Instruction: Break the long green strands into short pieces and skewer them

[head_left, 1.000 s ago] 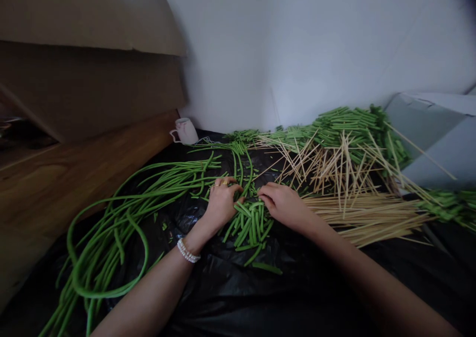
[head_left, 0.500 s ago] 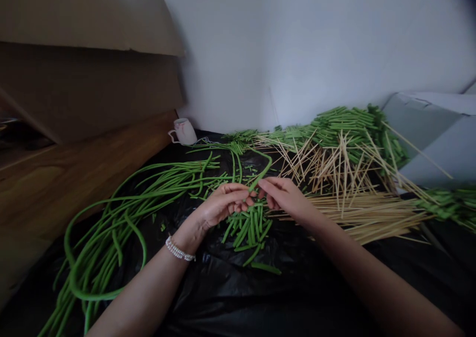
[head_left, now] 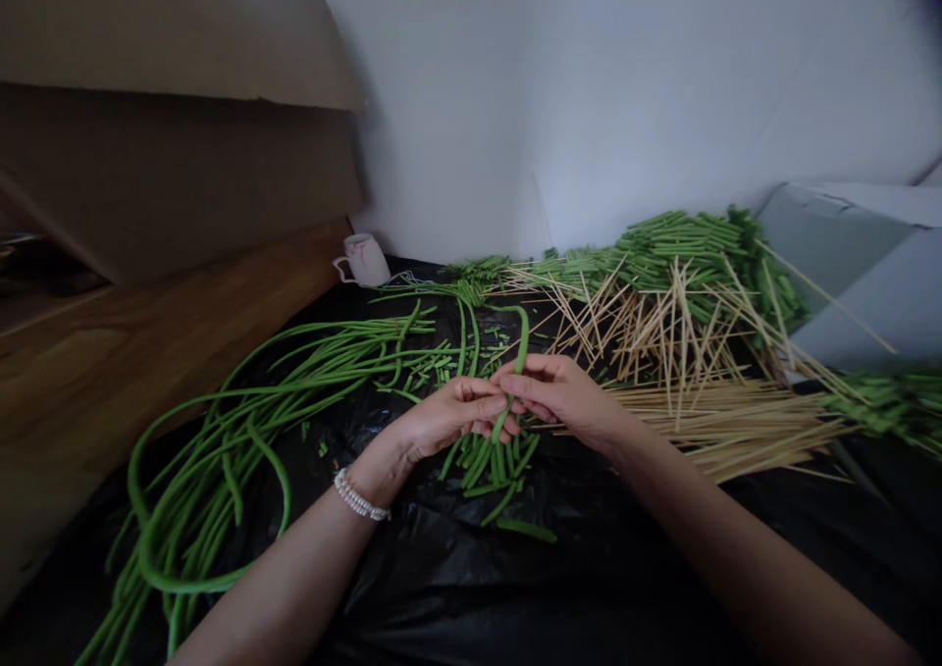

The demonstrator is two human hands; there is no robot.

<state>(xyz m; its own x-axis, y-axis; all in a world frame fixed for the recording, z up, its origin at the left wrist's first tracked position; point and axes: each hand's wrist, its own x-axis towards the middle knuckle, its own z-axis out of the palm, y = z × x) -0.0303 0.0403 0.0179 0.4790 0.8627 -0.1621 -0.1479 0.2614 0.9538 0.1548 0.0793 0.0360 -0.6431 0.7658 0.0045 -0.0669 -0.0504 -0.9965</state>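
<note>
Green long bean (head_left: 521,337) pinched between left hand (head_left: 448,416) and right hand (head_left: 563,396) — black sheet (head_left: 515,588) lies open nearer.

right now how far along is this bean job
Done: a small pile of short green bean pieces lies under the hands, a bigger green heap at the back. In hand: left hand and right hand pinch one long green bean. To do: the bundle of long uncut beans on the black plastic sheet.
</note>
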